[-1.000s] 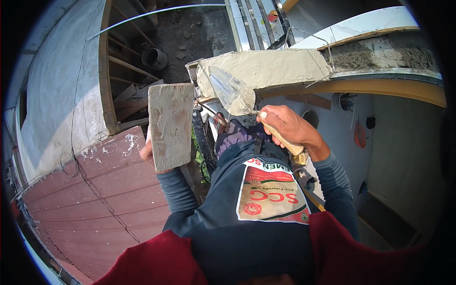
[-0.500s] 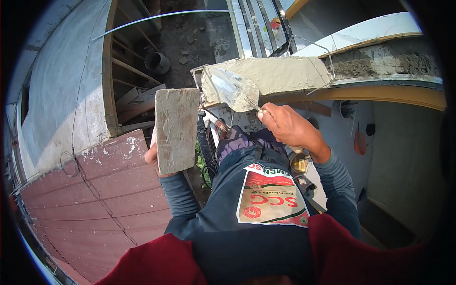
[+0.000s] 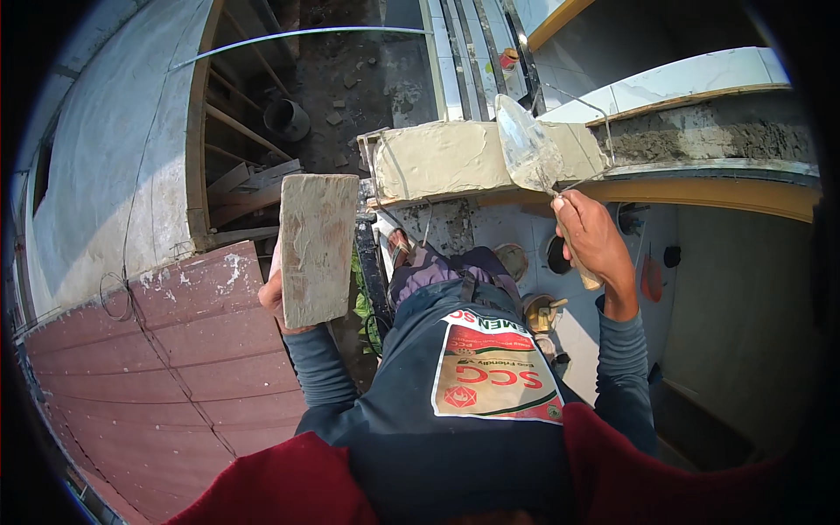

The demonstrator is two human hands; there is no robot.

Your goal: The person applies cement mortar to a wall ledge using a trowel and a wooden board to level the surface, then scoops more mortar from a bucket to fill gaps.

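Observation:
My right hand (image 3: 593, 234) is closed round the wooden handle of a trowel (image 3: 529, 150). Its pointed metal blade, smeared with mortar, lies over the right part of a ledge coated in cream mortar (image 3: 437, 157); whether it touches cannot be told. At the left, my left hand (image 3: 273, 293) grips a rectangular plastering float (image 3: 320, 249) from behind, its flat mortar-stained face toward me. The float's handle and most of my fingers are hidden. A bent metal rod clamp (image 3: 607, 131) crosses the ledge's right end, and another wire stands at its left end.
Right of the coated ledge runs a rough grey mortar strip (image 3: 700, 131) beside white tiles. A reddish corrugated sheet (image 3: 175, 332) fills the lower left. Dark metal bars (image 3: 472, 61) lie beyond the ledge. Below are a bucket (image 3: 287, 120) and a yellowish container (image 3: 541, 312).
My right hand has drawn the trowel rightward along the ledge, and its blade has turned more upright. The float in my left hand has shifted slightly left and down.

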